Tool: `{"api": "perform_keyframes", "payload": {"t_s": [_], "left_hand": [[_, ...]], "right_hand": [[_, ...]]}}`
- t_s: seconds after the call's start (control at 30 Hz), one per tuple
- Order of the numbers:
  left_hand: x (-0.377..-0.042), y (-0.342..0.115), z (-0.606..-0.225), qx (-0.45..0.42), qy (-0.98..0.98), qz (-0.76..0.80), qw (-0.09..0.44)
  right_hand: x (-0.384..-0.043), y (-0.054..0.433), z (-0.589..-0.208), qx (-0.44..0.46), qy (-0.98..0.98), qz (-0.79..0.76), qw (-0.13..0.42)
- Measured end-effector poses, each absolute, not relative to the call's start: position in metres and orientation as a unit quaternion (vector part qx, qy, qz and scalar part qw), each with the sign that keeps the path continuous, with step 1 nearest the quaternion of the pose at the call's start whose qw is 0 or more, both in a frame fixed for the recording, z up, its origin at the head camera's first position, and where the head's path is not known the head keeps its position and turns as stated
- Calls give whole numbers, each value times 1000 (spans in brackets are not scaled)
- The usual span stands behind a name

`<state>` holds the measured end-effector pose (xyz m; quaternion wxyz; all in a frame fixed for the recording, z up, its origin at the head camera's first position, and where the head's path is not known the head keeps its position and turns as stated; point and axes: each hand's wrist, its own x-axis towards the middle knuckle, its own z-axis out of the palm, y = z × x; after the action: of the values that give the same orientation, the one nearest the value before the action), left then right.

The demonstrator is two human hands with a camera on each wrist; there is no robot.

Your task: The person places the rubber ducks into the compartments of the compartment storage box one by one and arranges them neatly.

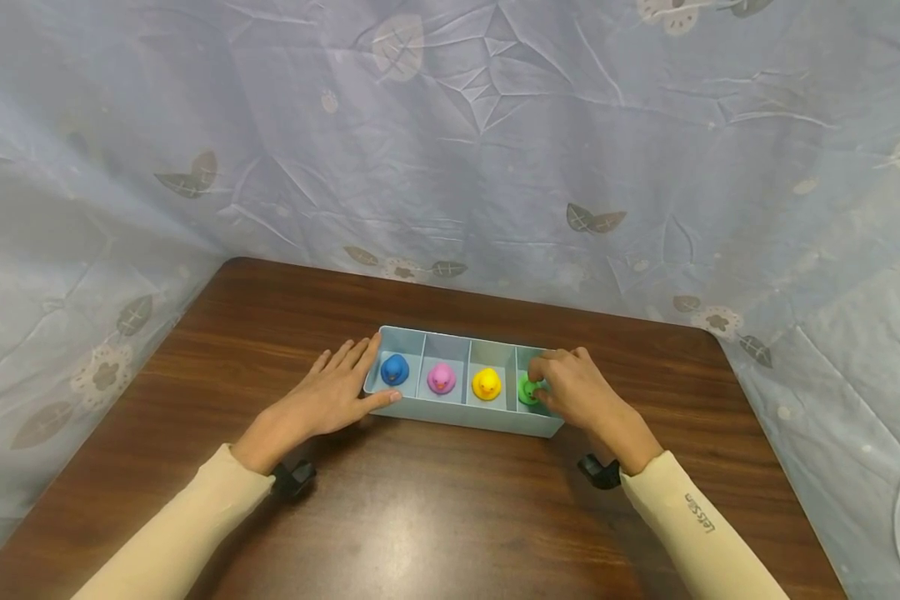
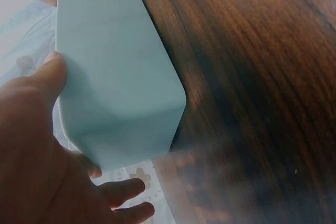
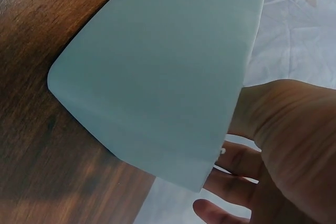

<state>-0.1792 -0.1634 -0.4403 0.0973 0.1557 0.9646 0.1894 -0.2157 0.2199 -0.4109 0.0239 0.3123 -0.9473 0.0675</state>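
Note:
A long pale blue box [image 1: 450, 410] with four compartments sits on the table. From left to right, it holds a blue rubber duck [image 1: 394, 370], a pink duck [image 1: 442, 379], a yellow duck [image 1: 487, 384] and a green duck [image 1: 527, 390], one in each. My left hand [image 1: 333, 392] rests at the box's left end, fingers stretched along the end wall and thumb on the front rim. My right hand [image 1: 573, 387] reaches into the rightmost compartment, its thumb and forefinger curled at the green duck and partly hiding it. In the right wrist view the box wall hides those fingertips.
The brown wooden table [image 1: 420, 517] extends on all sides of the box. A pale, leaf-patterned cloth [image 1: 450, 167] hangs behind and at both sides of it. Dark wrist cameras are strapped below both hands.

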Motion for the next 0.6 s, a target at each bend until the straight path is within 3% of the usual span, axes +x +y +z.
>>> {"api": "perform_keyframes", "payload": {"t_s": [0.6], "left_hand": [[-185,-162,-441,168,964,181,94]], "right_hand": [[-208,227,-398,287,-955,69,32]]}}
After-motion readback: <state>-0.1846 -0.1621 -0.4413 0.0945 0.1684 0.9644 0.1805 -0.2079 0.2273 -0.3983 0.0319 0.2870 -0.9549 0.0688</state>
